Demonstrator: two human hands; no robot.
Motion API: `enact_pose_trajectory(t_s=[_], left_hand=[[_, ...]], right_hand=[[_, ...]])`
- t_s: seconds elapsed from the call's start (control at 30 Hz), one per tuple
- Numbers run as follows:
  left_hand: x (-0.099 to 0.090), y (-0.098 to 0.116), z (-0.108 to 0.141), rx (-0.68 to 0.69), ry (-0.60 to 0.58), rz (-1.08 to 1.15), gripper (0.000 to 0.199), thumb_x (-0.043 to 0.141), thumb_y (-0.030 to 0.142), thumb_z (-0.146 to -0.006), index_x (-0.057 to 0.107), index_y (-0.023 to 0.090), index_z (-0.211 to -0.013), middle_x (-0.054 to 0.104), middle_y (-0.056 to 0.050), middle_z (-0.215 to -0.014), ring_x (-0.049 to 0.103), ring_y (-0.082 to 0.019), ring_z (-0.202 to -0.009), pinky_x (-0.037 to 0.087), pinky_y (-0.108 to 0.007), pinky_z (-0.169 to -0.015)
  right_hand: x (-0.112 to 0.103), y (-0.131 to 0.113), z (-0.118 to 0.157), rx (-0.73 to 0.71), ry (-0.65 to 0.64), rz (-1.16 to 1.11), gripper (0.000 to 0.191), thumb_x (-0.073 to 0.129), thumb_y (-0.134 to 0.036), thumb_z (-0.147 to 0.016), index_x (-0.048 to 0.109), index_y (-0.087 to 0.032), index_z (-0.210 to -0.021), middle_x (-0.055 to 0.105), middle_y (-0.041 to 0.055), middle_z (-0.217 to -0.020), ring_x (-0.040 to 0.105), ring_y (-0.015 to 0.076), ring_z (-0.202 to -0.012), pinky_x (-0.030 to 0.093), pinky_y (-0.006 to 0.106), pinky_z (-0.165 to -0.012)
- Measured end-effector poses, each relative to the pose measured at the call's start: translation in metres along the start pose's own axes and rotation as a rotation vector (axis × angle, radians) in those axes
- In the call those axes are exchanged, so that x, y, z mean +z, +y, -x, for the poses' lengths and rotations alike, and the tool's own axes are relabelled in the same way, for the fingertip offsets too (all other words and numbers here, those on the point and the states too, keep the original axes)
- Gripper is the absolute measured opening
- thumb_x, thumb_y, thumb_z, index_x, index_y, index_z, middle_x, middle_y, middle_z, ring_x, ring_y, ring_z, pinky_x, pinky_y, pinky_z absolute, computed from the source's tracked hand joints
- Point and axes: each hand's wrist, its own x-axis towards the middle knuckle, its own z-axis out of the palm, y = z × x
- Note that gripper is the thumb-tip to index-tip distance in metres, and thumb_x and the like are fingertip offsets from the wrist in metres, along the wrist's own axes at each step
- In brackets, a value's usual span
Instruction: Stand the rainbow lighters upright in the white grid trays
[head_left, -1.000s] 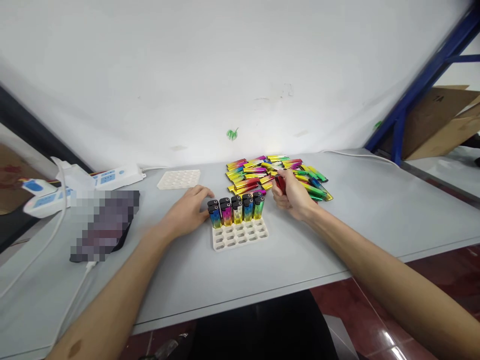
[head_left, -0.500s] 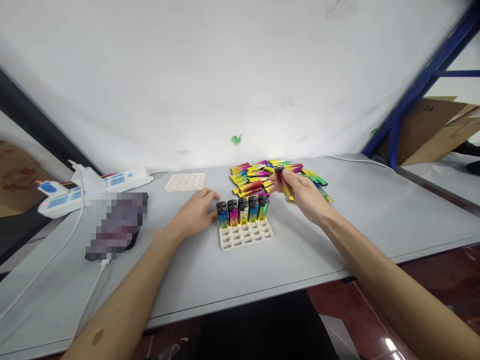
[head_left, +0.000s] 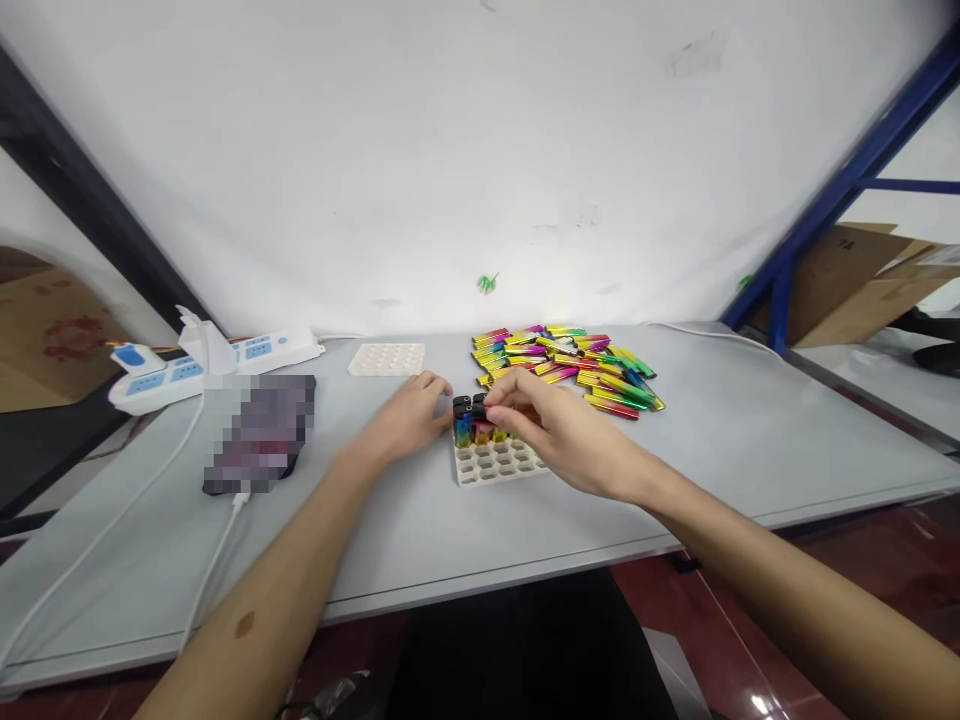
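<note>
Several upright lighters, white tray, between both hands

Bright, diffuse light across the white wall, glare on red floor, wide-angle edge distortion.

Colourful, black-topped lighters stand upright in a white holed tray; behind it, shiny multicoloured lighters lie heaped loosely.
</note>
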Motion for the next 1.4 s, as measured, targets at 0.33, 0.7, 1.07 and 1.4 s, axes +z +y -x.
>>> enact_pose_trajectory(t_s=[0.33,0.7,1.07,1.4], left_hand=[[0.0,0.0,0.002,0.027,0.005,0.006,0.02,0.055,0.033,-0.087,0.061,0.023,-0.104,0.061,-0.008,-0.114,0.055,-0.028,-0.114,0.047,-0.044,-0.097],[-0.003,0.004,0.002,-0.015,-0.022,-0.022,0.025,0.054,0.034,-0.087,0.059,0.021,-0.106,0.06,-0.01,-0.117,0.054,-0.031,-0.117,0.048,-0.044,-0.095],[-0.003,0.004,0.002,-0.013,-0.027,-0.023,0.021,0.056,0.031,-0.084,0.059,0.022,-0.102,0.059,-0.009,-0.117,0.055,-0.031,-0.116,0.048,-0.044,-0.095],[-0.002,0.002,0.001,-0.003,-0.024,-0.018,0.021,0.056,0.029,-0.082,0.058,0.022,-0.102,0.059,-0.01,-0.115,0.054,-0.032,-0.114,0.049,-0.046,-0.093]], right_hand=[[0.004,-0.004,-0.006,-0.055,-0.027,0.179,0.028,0.057,-0.023,-0.094,0.063,-0.026,-0.121,0.072,0.0028,-0.107,0.068,0.0164,-0.083,0.051,0.03,-0.075],[0.016,-0.006,-0.019,0.052,0.083,0.493,0.035,0.076,-0.05,-0.08,0.055,-0.022,-0.079,0.065,0.0006,-0.066,0.059,0.0172,-0.061,0.031,0.028,-0.052],[0.03,0.0,-0.023,0.072,0.091,0.682,0.033,0.071,-0.052,-0.085,0.058,-0.021,-0.089,0.07,0.0046,-0.072,0.063,0.0219,-0.064,0.029,0.03,-0.053],[0.034,-0.004,-0.025,0.089,0.06,0.751,0.038,0.065,-0.058,-0.088,0.062,-0.02,-0.087,0.067,0.0075,-0.07,0.061,0.0215,-0.062,0.027,0.031,-0.052]])
